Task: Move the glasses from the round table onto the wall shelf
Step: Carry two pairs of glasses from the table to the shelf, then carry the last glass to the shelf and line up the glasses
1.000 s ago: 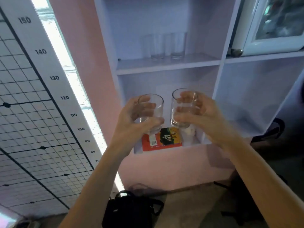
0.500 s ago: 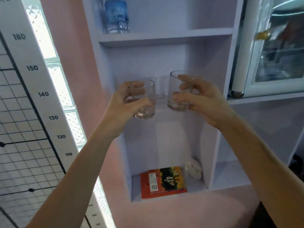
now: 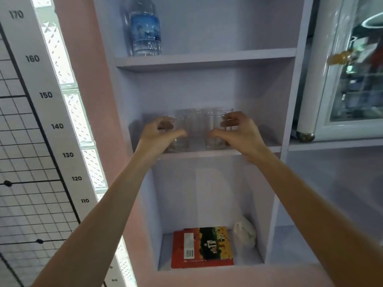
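Both clear glass tumblers (image 3: 178, 133) (image 3: 215, 131) stand on the lilac wall shelf (image 3: 207, 153), twelve o'clock; left hand (image 3: 159, 135) and right hand (image 3: 238, 131) curl loosely around them. Release looks imminent.

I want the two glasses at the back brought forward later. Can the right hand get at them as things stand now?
Probably not directly. The right hand is around a front glass, and another front glass stands by the left hand. Both block the back glasses; only a narrow gap is between them.

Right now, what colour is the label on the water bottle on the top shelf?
Blue with white print, on the clear water bottle; the head view shows it.
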